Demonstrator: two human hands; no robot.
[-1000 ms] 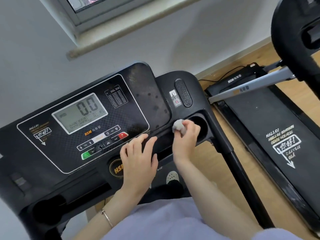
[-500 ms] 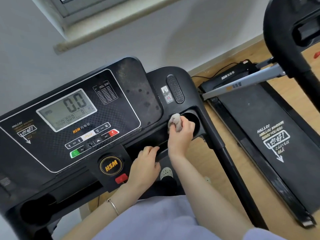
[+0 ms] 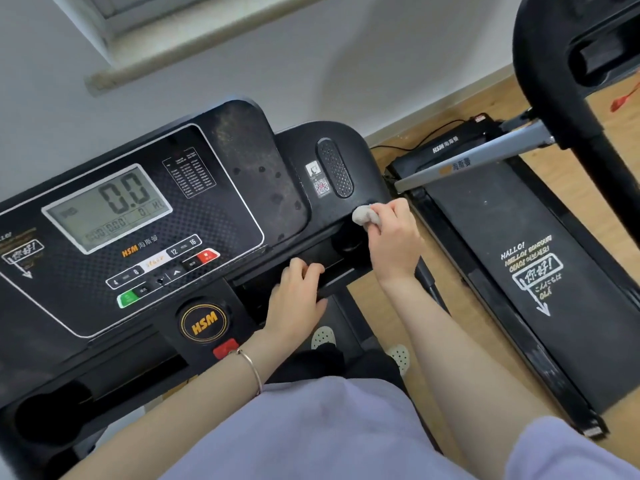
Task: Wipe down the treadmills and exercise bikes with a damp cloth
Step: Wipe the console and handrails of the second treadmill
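Treadmill console [image 3: 242, 188] up close: the left grip [image 3: 298, 299], bracelet [image 3: 251, 365] on its wrist, curls its fingers over the lower ledge. Just beyond, the right grip [image 3: 391, 237] pinches the balled grey cloth [image 3: 362, 215] against the cup holder [image 3: 349, 244] rim. Further right lies a second treadmill [image 3: 502, 237], with a black cable [image 3: 427, 135] by the wall.

I stand at a treadmill console [image 3: 242, 188], spread before me with the wall [image 3: 346, 64] behind it. My left hand [image 3: 298, 299] holds the console's near edge, right of the display [image 3: 107, 209]. My right hand [image 3: 393, 237] is farther right and further back, pinching a cloth [image 3: 363, 215] against the rim behind the cup holder [image 3: 348, 242]. A second treadmill [image 3: 519, 271] lies on the floor [image 3: 381, 306] to my right.
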